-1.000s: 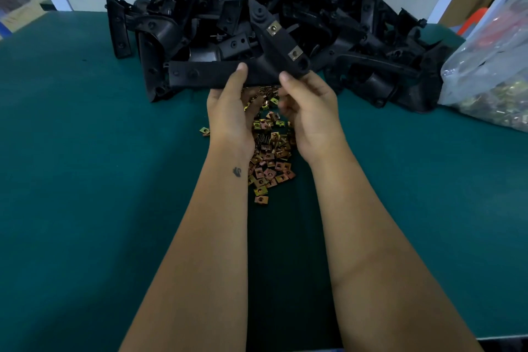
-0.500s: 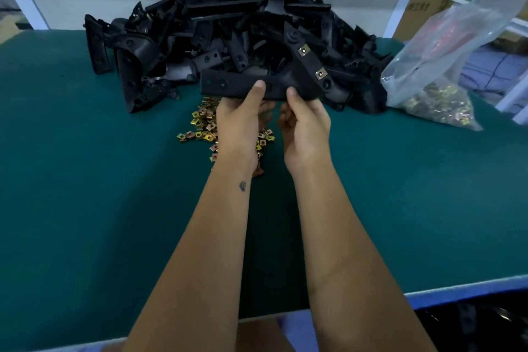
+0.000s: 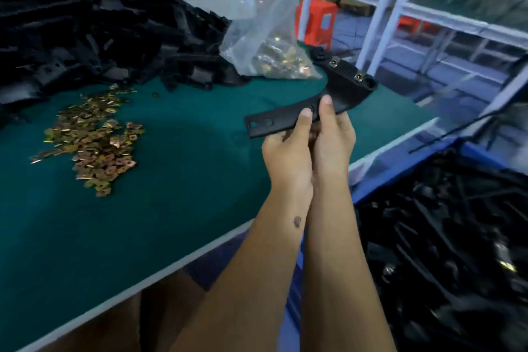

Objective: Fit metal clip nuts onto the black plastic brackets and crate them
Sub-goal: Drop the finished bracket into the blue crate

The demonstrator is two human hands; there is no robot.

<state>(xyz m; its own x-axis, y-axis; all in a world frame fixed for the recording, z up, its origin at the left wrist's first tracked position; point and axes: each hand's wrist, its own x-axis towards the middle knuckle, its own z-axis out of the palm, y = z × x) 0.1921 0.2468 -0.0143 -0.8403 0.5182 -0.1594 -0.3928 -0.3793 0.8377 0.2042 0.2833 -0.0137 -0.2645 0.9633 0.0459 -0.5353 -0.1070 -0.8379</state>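
Over table edge at 3 o'clock, left hand (image 3: 287,148) & right hand (image 3: 333,134) both pinch bracket (image 3: 340,97) mid-strap; looks light, stiff plastic, best held at the flat strap, crate (image 3: 445,237) at 4 o'clock

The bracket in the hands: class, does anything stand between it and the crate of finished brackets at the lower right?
Nothing visible does. Both hands, left and right, hold the bracket in the air over the table's right edge; the crate lies open just below and to the right.
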